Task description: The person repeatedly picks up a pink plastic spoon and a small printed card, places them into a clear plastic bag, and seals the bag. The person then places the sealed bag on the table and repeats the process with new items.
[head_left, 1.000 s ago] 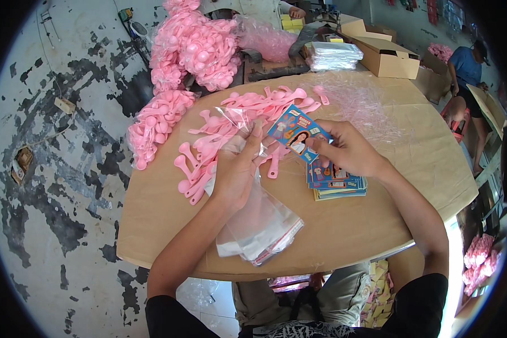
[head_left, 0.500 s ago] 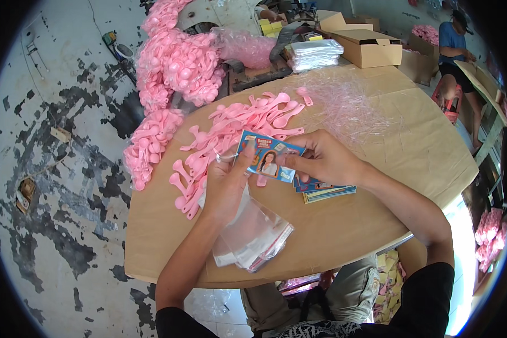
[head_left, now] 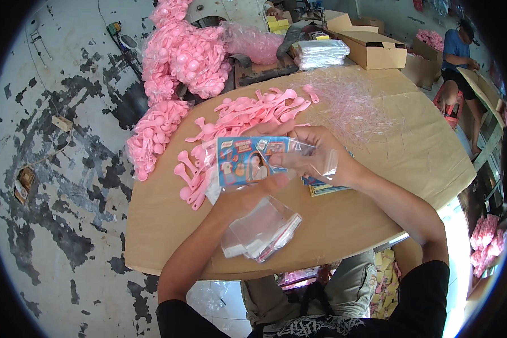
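Observation:
A blue printed card [head_left: 236,169] sits inside a clear plastic bag [head_left: 209,153], held above the middle of the table. My left hand [head_left: 245,198] grips the bag from below, its thumb over the lower edge and some fingers hidden behind. My right hand [head_left: 324,151] is closed on the bag's right end, where loose clear film shows over the fingers. Partly under my right hand lies a stack of cards [head_left: 327,189]. Nearer me, several empty clear bags [head_left: 262,231] lie in a loose pile. Pink plastic spoons [head_left: 245,115] are heaped just beyond my left hand.
Thin clear strands [head_left: 355,107] spread over the far right of the brown-covered table [head_left: 417,169]. Big bags of pink spoons [head_left: 180,62] stand at the far left edge. Cardboard boxes [head_left: 377,53] and stacked clear packets [head_left: 321,53] are behind. Another person [head_left: 456,50] works at far right.
The card has turned level and now shows inside a clear bag. My left hand has shifted under it, and my right hand has moved slightly right along the bag.

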`<state>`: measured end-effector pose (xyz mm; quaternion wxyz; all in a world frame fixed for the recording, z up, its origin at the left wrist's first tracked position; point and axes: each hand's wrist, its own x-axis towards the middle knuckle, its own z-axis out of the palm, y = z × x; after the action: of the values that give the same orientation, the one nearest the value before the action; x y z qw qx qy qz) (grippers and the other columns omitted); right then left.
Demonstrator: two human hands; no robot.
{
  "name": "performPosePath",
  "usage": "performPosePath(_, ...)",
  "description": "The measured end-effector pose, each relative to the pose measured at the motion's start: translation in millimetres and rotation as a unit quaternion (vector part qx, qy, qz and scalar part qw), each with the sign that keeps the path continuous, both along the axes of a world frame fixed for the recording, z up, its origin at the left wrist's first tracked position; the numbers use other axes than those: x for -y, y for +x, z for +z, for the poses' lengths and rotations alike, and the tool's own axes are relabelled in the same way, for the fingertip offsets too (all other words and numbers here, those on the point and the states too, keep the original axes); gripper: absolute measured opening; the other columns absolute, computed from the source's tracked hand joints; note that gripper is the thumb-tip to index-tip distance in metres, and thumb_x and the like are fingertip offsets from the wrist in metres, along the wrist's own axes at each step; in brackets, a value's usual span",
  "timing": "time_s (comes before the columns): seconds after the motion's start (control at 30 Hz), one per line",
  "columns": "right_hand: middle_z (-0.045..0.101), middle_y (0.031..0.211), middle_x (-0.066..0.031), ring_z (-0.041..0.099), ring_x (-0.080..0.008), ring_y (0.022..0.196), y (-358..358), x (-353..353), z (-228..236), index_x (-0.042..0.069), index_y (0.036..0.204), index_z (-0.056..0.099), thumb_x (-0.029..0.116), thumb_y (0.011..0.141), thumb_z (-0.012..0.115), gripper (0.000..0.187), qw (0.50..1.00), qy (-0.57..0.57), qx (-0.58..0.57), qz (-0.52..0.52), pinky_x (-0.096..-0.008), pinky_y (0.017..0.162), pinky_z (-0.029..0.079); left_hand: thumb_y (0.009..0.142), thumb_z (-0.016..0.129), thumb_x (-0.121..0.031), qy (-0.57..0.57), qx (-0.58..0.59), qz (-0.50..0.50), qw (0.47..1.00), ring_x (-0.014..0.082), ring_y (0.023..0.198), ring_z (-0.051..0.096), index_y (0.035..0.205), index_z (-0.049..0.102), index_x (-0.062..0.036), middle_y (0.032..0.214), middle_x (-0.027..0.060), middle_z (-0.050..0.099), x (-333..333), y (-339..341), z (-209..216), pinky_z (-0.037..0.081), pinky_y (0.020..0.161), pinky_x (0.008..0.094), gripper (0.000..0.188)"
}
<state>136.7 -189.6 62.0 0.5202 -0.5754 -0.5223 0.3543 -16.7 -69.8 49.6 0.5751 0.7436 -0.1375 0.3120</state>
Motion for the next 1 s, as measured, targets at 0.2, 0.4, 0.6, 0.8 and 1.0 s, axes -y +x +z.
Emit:
performPosePath(0.2,0.067,0.098,-0.0083,0.063,-0.0130,0.079,19,-15,30,0.004,0.112,0.064,0.044,0.104,0.044,0.045,0.978,0.096,-0.168,0.081,-0.0307,0.062,0.053,0.088,0.068,-0.001,-0.235,0.066,0.104,0.964,0.0208,0.122,0.056,0.133,0.046,-0.0016,0.135,0.0177,0.056,-30,-8,11,0.048,0.102,0.0353,0.050)
performPosePath(0.4,0.068,0.088,-0.0066,0.062,-0.0115,0.081,60,-50,58,0.005,0.099,0.069,0.025,0.101,0.055,0.026,0.982,0.095,0.158,0.044,-0.0279,0.065,0.050,0.091,0.063,0.001,-0.221,0.068,0.137,0.963,0.0236,0.123,0.056,0.125,0.050,-0.0019,0.135,0.0190,0.056,-52,-8,13,0.046,0.105,0.0383,0.036)
performPosePath(0.6,0.071,0.097,-0.0149,0.066,-0.0331,0.092,174,-132,-8,0.003,0.103,0.068,0.014,0.093,0.060,0.017,0.833,0.038,0.550,-0.044,-0.0406,0.082,0.052,0.095,0.061,-0.007,-0.269,0.082,0.163,0.946,0.0227,0.132,0.049,0.126,0.052,-0.0063,0.144,0.0156,0.050,-68,-6,4,0.039,0.113,0.0434,0.031)
performPosePath(0.8,0.065,0.111,-0.0110,0.059,-0.0304,0.112,166,-157,-70,0.016,0.101,0.073,0.018,0.085,0.064,0.019,0.751,0.056,0.641,-0.148,-0.0469,0.095,0.046,0.091,0.065,0.002,-0.221,0.056,0.147,0.962,0.0243,0.127,0.054,0.121,0.055,-0.0056,0.135,0.0154,0.058,-66,-4,-1,0.044,0.106,0.0363,0.032)
performPosePath(1.0,0.066,0.101,-0.0059,0.057,-0.0265,0.114,157,-134,-29,0.023,0.096,0.078,0.028,0.083,0.070,0.015,0.697,0.077,0.683,-0.203,-0.0457,0.094,0.042,0.092,0.064,-0.002,-0.215,0.043,0.163,0.962,0.0245,0.126,0.055,0.125,0.052,-0.0058,0.136,0.0171,0.056,-73,-4,0,0.044,0.108,0.0411,0.035)
